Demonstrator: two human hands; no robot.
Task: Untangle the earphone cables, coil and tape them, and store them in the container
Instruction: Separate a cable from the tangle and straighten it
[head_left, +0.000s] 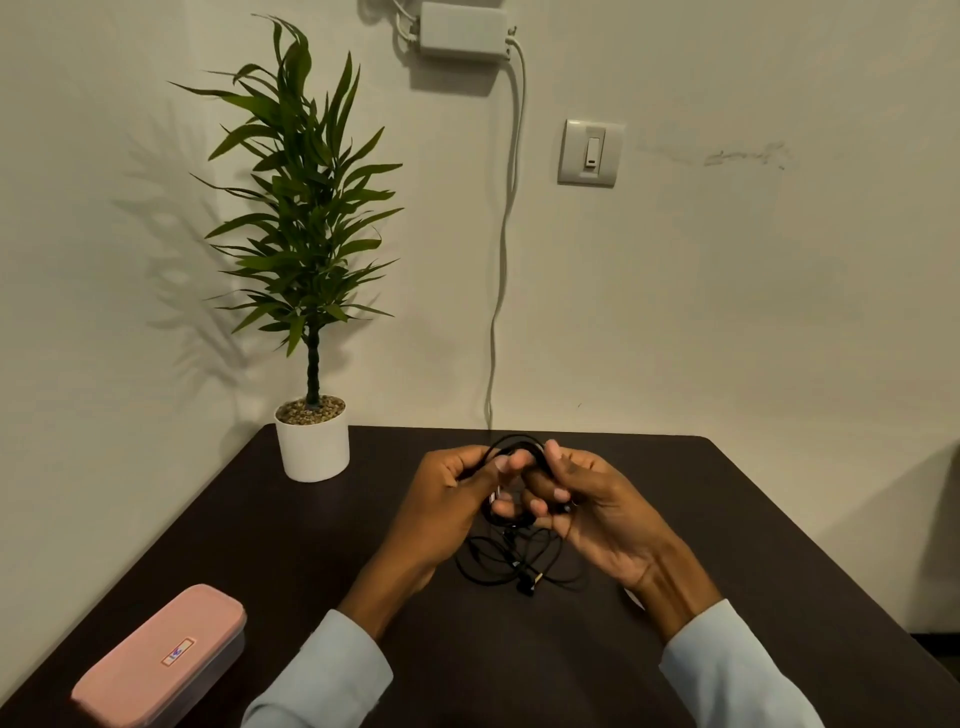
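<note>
A black earphone cable (511, 564) hangs in loose tangled loops between my hands, over the middle of the dark table (291, 561). My left hand (447, 493) grips a loop of it at the top, fingers curled round the cable. My right hand (592, 499) pinches the other side of the same loop, close against the left hand. The plug end dangles lowest, just above the table. A pink-lidded container (161, 654) lies shut at the near left of the table, apart from both hands.
A potted plant in a white pot (311, 441) stands at the table's far left corner. A white cable (501, 270) runs down the wall behind the table from a wall box. A light switch (591, 152) is on the wall.
</note>
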